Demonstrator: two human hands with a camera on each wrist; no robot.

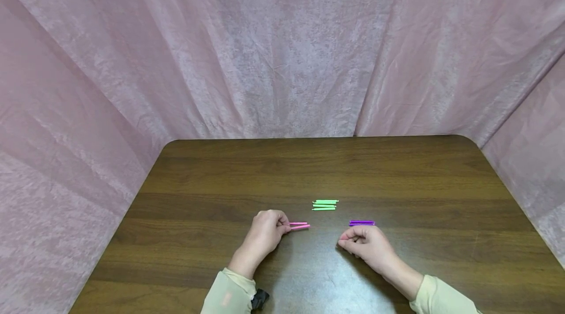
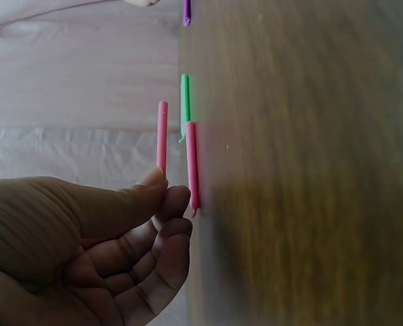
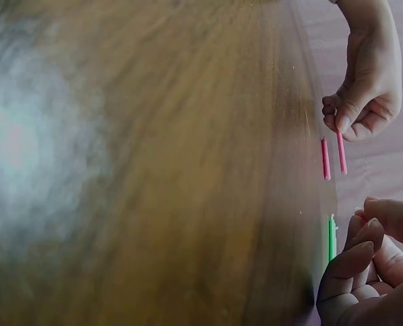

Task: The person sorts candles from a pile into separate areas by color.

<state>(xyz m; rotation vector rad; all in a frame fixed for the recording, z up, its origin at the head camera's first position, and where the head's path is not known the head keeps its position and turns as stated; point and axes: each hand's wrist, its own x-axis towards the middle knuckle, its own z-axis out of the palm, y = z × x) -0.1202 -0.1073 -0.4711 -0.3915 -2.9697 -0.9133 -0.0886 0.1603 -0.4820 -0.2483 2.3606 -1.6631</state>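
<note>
Between thumb and index finger, my left hand (image 1: 266, 229) pinches a thin pink candle (image 2: 162, 139), held just above the tabletop. Right beside it a second pink candle (image 2: 192, 163) lies on the wood, its wick toward my fingers. My right hand (image 1: 368, 245) hovers over the table with loosely curled fingers, thumb and index tips close together; I see nothing between them. Just beyond that hand lie purple candles (image 1: 362, 223) side by side. Several green candles (image 1: 324, 205) lie in a loose row farther back, between the two hands.
The brown wooden table (image 1: 212, 171) has rounded far corners. Pink velvet curtains (image 1: 282, 49) hang behind it and at both sides. A small black object (image 1: 259, 299) sits by the left sleeve. Light glares on the tabletop near the front.
</note>
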